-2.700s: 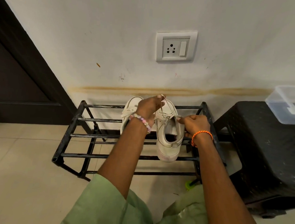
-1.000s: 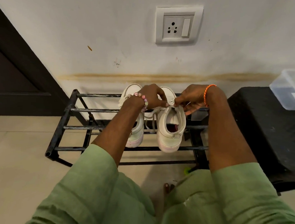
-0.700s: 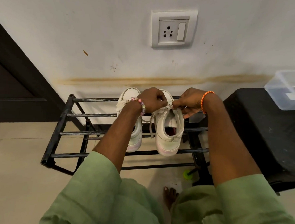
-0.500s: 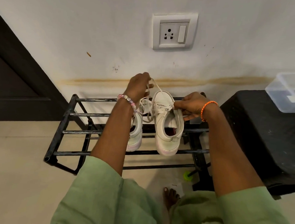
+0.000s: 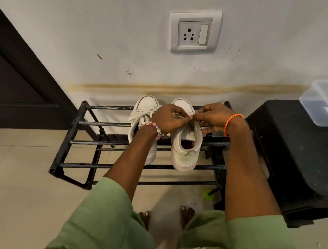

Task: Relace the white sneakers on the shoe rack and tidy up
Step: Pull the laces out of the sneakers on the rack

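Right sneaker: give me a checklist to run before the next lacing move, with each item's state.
1. Right sneaker resting on the rack: ok.
2. Left hand pinching the lace: ok.
3. Right hand pinching the lace: ok.
4. Lace through all eyelets: cannot tell, hands cover them.
5. Left sneaker tied: cannot tell, though laces lie across its top.
6. Both sneakers toes to the wall: ok.

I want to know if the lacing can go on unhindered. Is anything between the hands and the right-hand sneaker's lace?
Nothing visible: the left hand and right hand pinch the lace over the sneaker on the rack.
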The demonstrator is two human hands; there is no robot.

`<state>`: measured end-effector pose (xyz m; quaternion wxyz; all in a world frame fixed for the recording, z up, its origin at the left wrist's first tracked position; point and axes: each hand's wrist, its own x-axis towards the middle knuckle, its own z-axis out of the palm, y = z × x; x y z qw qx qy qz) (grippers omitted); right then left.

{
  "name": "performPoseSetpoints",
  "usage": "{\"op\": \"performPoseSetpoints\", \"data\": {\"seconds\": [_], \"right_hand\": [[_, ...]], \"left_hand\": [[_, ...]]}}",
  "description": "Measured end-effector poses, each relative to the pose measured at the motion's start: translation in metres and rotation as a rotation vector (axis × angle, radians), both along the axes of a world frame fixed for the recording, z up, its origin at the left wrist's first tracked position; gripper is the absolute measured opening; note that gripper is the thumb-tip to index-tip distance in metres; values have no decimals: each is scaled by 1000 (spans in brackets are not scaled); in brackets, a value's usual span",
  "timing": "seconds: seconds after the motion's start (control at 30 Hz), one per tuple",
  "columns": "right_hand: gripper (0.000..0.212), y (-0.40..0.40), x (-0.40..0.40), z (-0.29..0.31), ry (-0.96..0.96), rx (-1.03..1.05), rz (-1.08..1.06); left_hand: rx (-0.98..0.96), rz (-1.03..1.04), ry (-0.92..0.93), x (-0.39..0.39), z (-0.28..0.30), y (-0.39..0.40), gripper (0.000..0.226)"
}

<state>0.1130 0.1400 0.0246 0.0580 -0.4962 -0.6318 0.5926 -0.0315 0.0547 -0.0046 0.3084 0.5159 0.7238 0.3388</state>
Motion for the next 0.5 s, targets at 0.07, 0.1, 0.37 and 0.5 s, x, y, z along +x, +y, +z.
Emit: {"op": "performPoseSetpoints", "data": {"seconds": [0.07,0.1,0.37,0.5], "right_hand": [[11,2,2,-2,31,-51,11],[11,3,3,-2,42,-71,13],[10,2,1,1,30,-8,-38],[12,2,6,7,48,25,-49]], "left_hand": [[43,-11,-15,-6,0,2,8],[31,-24,-17,-9,2,4,9],[-55,3,27,-9,2,11,17],[-123,-69,5,-7,3,10,23]]}}
